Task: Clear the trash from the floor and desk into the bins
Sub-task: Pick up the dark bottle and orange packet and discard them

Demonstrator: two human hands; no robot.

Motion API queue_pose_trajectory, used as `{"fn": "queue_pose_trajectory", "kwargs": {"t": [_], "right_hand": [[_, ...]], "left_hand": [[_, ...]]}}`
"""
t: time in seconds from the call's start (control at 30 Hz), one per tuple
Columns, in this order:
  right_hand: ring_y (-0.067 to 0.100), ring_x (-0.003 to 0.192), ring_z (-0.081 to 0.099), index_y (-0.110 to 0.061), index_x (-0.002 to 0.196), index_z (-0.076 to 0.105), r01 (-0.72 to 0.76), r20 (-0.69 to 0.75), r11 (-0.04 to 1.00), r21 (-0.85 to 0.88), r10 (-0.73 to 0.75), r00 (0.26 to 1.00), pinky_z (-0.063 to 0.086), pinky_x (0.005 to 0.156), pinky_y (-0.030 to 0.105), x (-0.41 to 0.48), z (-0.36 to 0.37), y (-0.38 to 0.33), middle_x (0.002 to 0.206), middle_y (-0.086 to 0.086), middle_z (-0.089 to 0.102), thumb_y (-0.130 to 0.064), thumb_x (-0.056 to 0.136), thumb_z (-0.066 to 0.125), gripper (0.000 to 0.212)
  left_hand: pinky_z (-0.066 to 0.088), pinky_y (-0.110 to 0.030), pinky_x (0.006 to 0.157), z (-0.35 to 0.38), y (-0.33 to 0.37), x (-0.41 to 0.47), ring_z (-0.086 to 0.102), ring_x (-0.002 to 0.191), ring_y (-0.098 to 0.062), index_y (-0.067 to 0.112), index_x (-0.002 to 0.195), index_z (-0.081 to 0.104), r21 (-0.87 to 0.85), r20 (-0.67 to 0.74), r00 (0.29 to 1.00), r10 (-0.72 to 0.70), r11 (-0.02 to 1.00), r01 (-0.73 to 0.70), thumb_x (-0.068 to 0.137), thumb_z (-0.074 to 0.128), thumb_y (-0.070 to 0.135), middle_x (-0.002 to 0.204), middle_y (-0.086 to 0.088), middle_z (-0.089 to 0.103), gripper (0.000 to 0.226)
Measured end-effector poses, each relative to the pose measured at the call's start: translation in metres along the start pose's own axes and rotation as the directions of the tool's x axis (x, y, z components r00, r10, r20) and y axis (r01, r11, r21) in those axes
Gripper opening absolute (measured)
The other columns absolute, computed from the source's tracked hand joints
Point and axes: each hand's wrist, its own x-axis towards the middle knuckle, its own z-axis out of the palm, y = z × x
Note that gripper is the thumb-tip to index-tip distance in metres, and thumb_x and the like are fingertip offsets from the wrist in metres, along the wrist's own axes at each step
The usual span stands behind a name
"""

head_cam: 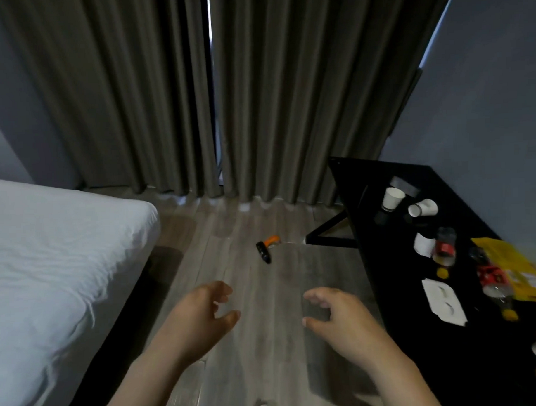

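Head view: my left hand [200, 314] and right hand [337, 317] hang loose, holding nothing (both bare). I should bend low and grab the orange-black thing [266, 249].

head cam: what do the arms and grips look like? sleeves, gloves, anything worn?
Two bare human arms, no robot hardware. The left forearm and right forearm show no sleeve up to the frame edge. The left grip and right grip are ungloved hands. No watch, ring, band, cable or marking is visible, though the picture is soft, so small items could be missed.
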Motion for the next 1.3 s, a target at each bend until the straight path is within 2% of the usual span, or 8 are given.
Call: {"fn": "queue_pose_trajectory", "kwargs": {"t": [0.17,0.37,0.57,0.73,0.97,1.13,1.3], "right_hand": [[0.006,0.115,0.053,-0.029,0.127,0.056,0.004,-0.008,0.998,0.061,-0.004,1.000,0.042,0.097,0.018,0.098,-0.016,0.008,0.124,-0.009,0.059,-0.034,0.082,0.068,0.047],[0.007,0.113,0.055,-0.029,0.127,0.056,-0.014,0.011,0.997,0.076,0.013,1.000,0.045,0.098,0.025,0.195,-0.047,0.027,0.123,-0.008,0.059,-0.035,0.082,0.069,0.048],[0.006,0.112,0.055,-0.025,0.124,0.058,-0.047,0.009,0.994,0.102,0.046,0.999,0.044,0.097,0.021,0.267,-0.060,0.045,0.121,-0.009,0.060,-0.029,0.081,0.072,0.045],[0.005,0.112,0.056,-0.025,0.123,0.059,-0.093,0.014,0.994,0.066,0.092,0.996,0.037,0.088,0.010,0.334,-0.060,0.057,0.120,-0.008,0.061,-0.029,0.080,0.071,0.045],[0.007,0.108,0.058,-0.023,0.122,0.060,-0.200,0.074,0.978,0.052,0.196,0.978,0.043,0.091,0.016,0.447,-0.064,0.057,0.119,-0.005,0.063,-0.028,0.081,0.071,0.043],[0.012,0.115,0.057,-0.020,0.127,0.057,-0.232,0.058,0.970,0.065,0.229,0.972,0.043,0.100,0.025,0.518,-0.065,0.056,0.126,-0.001,0.061,-0.029,0.080,0.071,0.050],[0.013,0.121,0.052,-0.023,0.132,0.051,-0.299,0.127,0.952,0.069,0.289,0.949,0.040,0.104,0.025,0.577,-0.062,0.069,0.132,-0.001,0.056,-0.033,0.082,0.069,0.055]], "left_hand": [[0.047,-0.015,0.077,-0.014,-0.003,0.089,0.058,0.092,0.000,0.030,0.123,0.053,0.061,0.023,1.000,-0.014,0.998,0.013,0.084,0.063,0.044,0.111,0.015,0.059,0.043],[0.047,-0.014,0.079,-0.023,0.010,0.187,0.057,0.093,0.000,0.032,0.123,0.051,0.065,0.007,0.999,-0.037,0.997,0.037,0.083,0.064,0.045,0.110,0.016,0.058,0.044],[0.050,-0.018,0.084,-0.020,0.017,0.269,0.056,0.096,-0.001,0.033,0.123,0.050,0.079,0.056,0.998,-0.042,0.996,0.037,0.085,0.062,0.042,0.116,0.013,0.057,0.041],[0.048,-0.017,0.083,-0.019,0.012,0.348,0.054,0.099,-0.001,0.033,0.125,0.048,0.065,0.109,0.994,-0.022,0.998,0.015,0.086,0.061,0.041,0.115,0.016,0.054,0.042],[0.050,-0.019,0.085,-0.029,-0.011,0.479,0.055,0.100,-0.003,0.030,0.129,0.045,0.095,0.197,0.980,-0.042,0.995,0.023,0.086,0.061,0.041,0.118,0.012,0.055,0.047],[0.051,-0.023,0.087,-0.038,-0.019,0.568,0.056,0.100,-0.005,0.028,0.128,0.047,0.117,0.257,0.965,-0.046,0.993,0.016,0.086,0.062,0.039,0.119,0.009,0.057,0.046],[0.050,-0.023,0.087,-0.031,-0.020,0.632,0.057,0.100,-0.007,0.025,0.128,0.048,0.115,0.311,0.948,-0.059,0.993,0.024,0.085,0.063,0.038,0.119,0.007,0.058,0.047]]}}
